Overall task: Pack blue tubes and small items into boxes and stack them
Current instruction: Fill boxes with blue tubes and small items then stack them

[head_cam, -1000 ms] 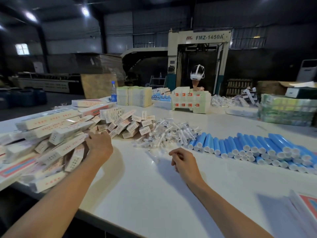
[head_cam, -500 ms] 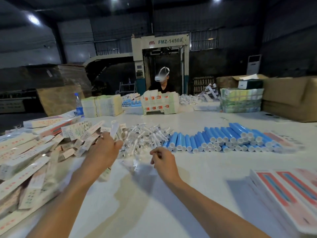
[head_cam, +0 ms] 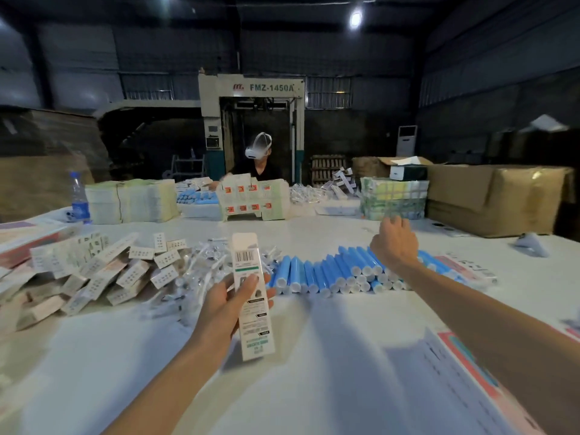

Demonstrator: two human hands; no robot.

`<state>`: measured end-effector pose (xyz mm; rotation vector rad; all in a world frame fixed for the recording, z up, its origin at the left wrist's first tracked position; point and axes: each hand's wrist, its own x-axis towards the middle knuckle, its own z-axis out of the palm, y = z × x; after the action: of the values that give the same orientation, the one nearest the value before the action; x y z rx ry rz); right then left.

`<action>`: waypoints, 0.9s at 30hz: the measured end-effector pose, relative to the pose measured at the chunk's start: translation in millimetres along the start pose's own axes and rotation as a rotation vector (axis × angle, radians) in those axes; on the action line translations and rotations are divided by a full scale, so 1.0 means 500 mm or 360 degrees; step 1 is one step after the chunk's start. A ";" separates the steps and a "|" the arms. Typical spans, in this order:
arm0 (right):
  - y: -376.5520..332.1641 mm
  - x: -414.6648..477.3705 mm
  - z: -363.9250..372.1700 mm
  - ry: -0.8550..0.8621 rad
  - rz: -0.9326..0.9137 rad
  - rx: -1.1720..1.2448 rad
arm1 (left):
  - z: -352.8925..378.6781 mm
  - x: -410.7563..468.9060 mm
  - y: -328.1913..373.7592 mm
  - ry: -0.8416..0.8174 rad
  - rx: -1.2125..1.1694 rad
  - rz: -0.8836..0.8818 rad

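Note:
My left hand grips a long white box with a barcode, held upright above the white table. Behind it lies a heap of small clear-wrapped items. A row of blue tubes with white caps stretches to the right. My right hand reaches over the far end of that row, fingers curled down onto the tubes; whether it holds one is hidden. A pile of flat white boxes lies at the left.
Another person with a white headset sits across the table behind stacked boxes. A water bottle, bundled cartons, a wrapped pack and a large cardboard box line the far side. Printed sheets lie near right.
My left hand took a long white box from the pile and brought it up to the middle. My right hand moved from near the small items out to the blue tubes.

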<state>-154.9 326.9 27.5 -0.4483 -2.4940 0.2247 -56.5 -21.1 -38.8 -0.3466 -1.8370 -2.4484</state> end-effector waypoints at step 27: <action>-0.014 -0.032 -0.011 -0.0160 -0.0141 -0.0373 | -0.025 0.007 0.007 0.0004 0.0218 0.0084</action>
<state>-141.5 314.9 25.3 -0.4284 -2.6442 -0.0833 -61.1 -33.8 -38.0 -0.3777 -1.9547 -2.2732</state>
